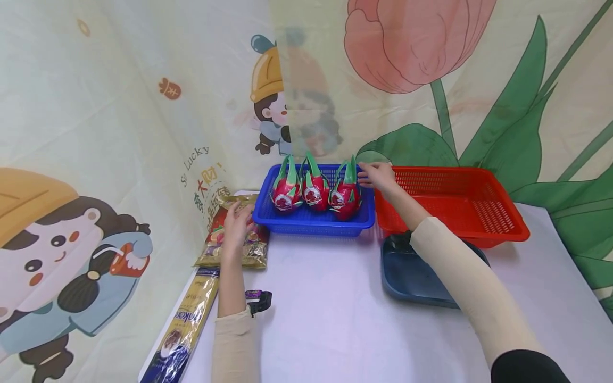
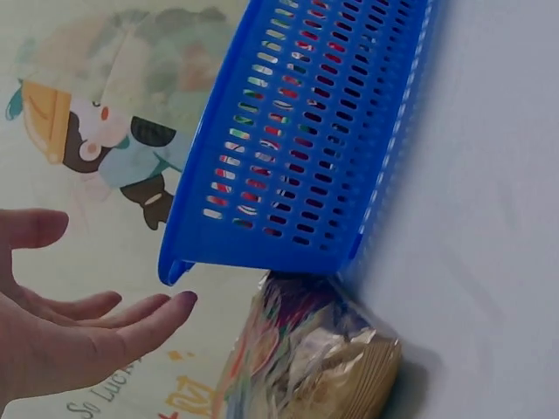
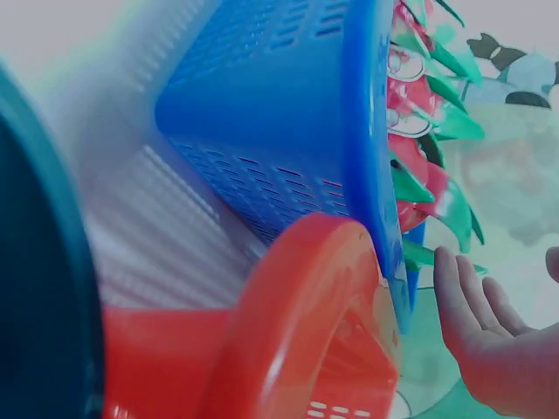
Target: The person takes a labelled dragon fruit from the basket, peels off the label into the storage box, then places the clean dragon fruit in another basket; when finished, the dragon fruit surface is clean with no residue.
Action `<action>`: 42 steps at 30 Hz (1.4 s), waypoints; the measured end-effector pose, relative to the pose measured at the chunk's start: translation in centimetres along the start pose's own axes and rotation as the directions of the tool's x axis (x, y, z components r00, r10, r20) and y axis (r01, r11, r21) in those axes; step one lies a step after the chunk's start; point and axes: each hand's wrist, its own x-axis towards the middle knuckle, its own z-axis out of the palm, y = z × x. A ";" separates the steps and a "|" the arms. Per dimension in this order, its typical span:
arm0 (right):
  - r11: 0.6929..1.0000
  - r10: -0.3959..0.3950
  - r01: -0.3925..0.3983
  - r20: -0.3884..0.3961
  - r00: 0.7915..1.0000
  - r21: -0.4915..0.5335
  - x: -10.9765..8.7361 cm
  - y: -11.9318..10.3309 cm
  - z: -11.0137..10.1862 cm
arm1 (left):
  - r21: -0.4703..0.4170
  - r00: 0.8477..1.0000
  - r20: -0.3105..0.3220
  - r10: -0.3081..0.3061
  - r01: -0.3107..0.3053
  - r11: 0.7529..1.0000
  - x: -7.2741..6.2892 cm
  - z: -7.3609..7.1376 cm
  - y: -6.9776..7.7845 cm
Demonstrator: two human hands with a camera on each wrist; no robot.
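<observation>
Three dragon fruits [image 1: 314,192], red with green leaf tips and round stickers, stand in a row inside a blue basket [image 1: 311,227]. At the basket's left end my left hand [image 1: 235,226] hovers over a shiny snack bag, its fingers loosely extended and apart from the rim in the left wrist view. My right hand [image 1: 378,175] is by the basket's back right corner, beside the rightmost dragon fruit. Its fingers [image 3: 463,301] are extended near the green tips; whether they touch them I cannot tell. Neither hand holds anything.
A red basket [image 1: 503,213] stands right of the blue one, with a dark blue tray [image 1: 421,300] before it under my right forearm. At left lie the gold-and-red bag [image 1: 256,250] and a long gold-and-blue packet [image 1: 187,324]. A patterned cloth hangs behind.
</observation>
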 end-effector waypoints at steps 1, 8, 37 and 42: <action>0.999 0.021 -0.021 0.005 1.000 0.028 0.3 -0.1 0.1 | -0.040 1.000 -0.007 -0.018 0.017 0.999 0.1 0.1 0.0; 0.986 0.070 -0.075 0.043 0.997 0.150 2.0 -0.2 0.5 | -0.157 0.998 -0.045 -0.052 0.045 0.987 0.8 0.4 -0.2; 0.955 0.115 -0.115 0.016 0.993 0.273 1.3 -0.8 1.7 | -0.100 0.956 -0.293 -0.026 -0.003 0.995 1.7 1.9 -2.9; 0.949 0.111 -0.113 0.022 0.994 0.294 0.6 -2.0 1.5 | -0.057 0.960 -0.278 -0.001 -0.015 0.998 2.0 1.5 -3.1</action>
